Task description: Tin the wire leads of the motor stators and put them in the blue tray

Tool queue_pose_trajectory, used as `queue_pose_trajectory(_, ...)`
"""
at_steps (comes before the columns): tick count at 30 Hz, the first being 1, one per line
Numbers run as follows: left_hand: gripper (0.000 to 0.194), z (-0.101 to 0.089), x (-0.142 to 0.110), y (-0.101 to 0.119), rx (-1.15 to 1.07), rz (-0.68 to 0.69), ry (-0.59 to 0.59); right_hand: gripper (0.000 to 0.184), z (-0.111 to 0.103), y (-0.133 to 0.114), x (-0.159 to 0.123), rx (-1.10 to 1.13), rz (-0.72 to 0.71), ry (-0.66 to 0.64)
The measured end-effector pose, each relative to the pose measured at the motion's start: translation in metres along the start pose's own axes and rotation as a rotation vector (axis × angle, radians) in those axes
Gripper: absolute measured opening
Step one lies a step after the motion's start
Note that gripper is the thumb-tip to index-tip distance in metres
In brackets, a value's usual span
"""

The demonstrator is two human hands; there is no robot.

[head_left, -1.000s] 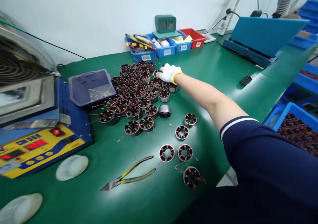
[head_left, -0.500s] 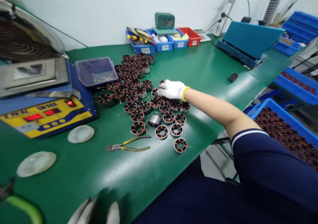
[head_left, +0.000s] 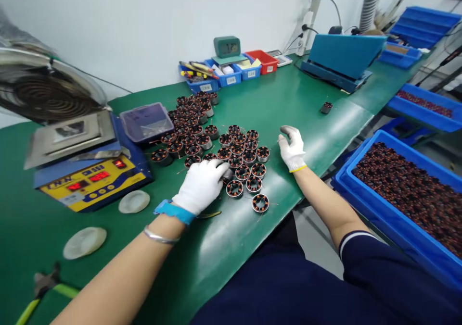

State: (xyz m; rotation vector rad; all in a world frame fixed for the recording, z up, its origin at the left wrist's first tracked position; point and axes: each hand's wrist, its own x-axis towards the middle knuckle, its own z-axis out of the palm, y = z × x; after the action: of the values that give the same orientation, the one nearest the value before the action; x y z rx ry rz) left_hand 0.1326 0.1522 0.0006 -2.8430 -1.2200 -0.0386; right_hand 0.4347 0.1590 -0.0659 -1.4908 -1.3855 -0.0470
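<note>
My left hand (head_left: 200, 185), in a white glove with a blue wristband, reaches into the near side of a group of wire-wound motor stators (head_left: 237, 149). Its fingers are closed on one dark stator (head_left: 227, 175), mostly hidden behind them. My right hand (head_left: 291, 148), also gloved, hovers right of the group; thumb and fingers are apart with nothing between them. One stator (head_left: 260, 203) sits by itself nearest the bench edge. Under my left wrist, a yellow-green handle of the pliers (head_left: 211, 214) sticks out, the rest covered.
At left stands a blue-and-yellow device (head_left: 97, 181) with red digits, near a purple tray (head_left: 147, 120) and two whitish dishes (head_left: 134, 202). Cutters (head_left: 46, 284) lie front left. Small bins (head_left: 231, 79) line the wall. A blue crate (head_left: 404, 205) full of stators stands right, below bench level.
My left hand has come up from the bottom edge onto the stators. My right hand has left the group, moving right and opening. The view has shifted somewhat.
</note>
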Motion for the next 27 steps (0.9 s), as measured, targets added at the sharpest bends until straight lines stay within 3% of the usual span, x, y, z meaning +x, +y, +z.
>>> queue_pose_trajectory(4, 0.043, -0.006, 0.012, -0.004, -0.012, -0.007, -0.094, 0.030, 0.006, 0.002, -0.001, 0.044, 0.020, 0.030)
queue_pose_trajectory(6, 0.044, -0.014, 0.015, -0.006, -0.019, -0.045, -0.176, 0.029, 0.010, -0.004, 0.006, 0.071, 0.003, 0.032)
queue_pose_trajectory(8, 0.039, -0.024, 0.013, -0.008, -0.031, -0.082, -0.174, 0.029, 0.015, -0.013, 0.021, 0.096, -0.026, 0.039)
queue_pose_trajectory(11, 0.031, -0.034, -0.010, -0.010, -0.124, -0.178, 0.140, 0.027, 0.032, -0.030, 0.057, 0.123, -0.082, 0.008)
queue_pose_trajectory(13, 0.029, -0.031, -0.041, -0.005, -0.240, -0.277, 0.414, 0.029, 0.052, -0.045, 0.085, 0.083, -0.107, -0.122)
queue_pose_trajectory(15, 0.027, -0.018, -0.078, 0.006, -0.324, -0.339, 0.599, 0.038, 0.082, -0.061, 0.113, -0.039, -0.128, -0.363)
queue_pose_trajectory(17, 0.024, 0.001, -0.113, 0.018, -0.368, -0.350, 0.660, 0.052, 0.120, -0.077, 0.139, -0.204, -0.170, -0.625)
queue_pose_trajectory(19, 0.026, 0.021, -0.137, 0.026, -0.379, -0.412, 0.688, 0.062, 0.162, -0.094, 0.163, -0.322, -0.217, -0.800)
queue_pose_trajectory(24, 0.032, 0.050, -0.149, 0.021, -0.394, -0.450, 0.661, 0.074, 0.267, -0.130, 0.212, -0.417, -0.217, -0.953)
queue_pose_trajectory(27, 0.029, 0.055, -0.147, 0.018, -0.460, -0.469, 0.652, 0.081, 0.314, -0.140, 0.225, -0.415, -0.229, -1.010)
